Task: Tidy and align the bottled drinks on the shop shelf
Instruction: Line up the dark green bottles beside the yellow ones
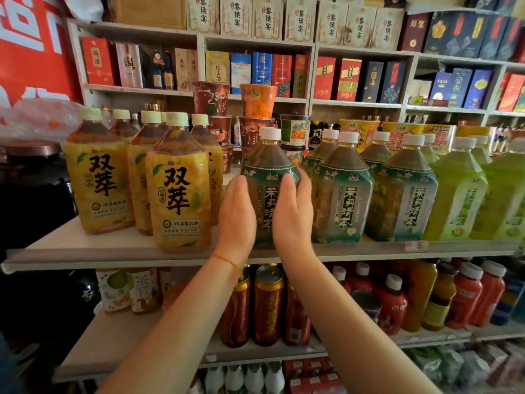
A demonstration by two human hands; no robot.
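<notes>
— Item one, what do we hold?

— We hold one green-labelled tea bottle (268, 183), white cap, upright at the front edge of the middle shelf (113, 251). Our left hand (237, 214) presses flat against its left face, fingers straight and close together. Our right hand (294, 209) lies on its right face, fingers likewise straight, the tips bending slightly round the bottle's shoulder. The bottle sits between both palms.

— To its left?

— A group of yellow-labelled tea bottles (179, 194), pale green caps, several deep; the front one stands just beside our left hand. A gap of bare shelf separates that group from the held bottle.

— To its right?

— More green-labelled bottles (343, 191) of the same kind, white caps, in rows, the nearest touching or nearly touching our right hand. Beyond those, light green bottles (457, 197).

— Behind?

— Stacked instant noodle cups (257, 100), red and orange.

— Below?

— Red cans (268, 305) and red bottles (393, 305) on the lower shelf. Above, boxed goods (324, 78) in rows.
</notes>
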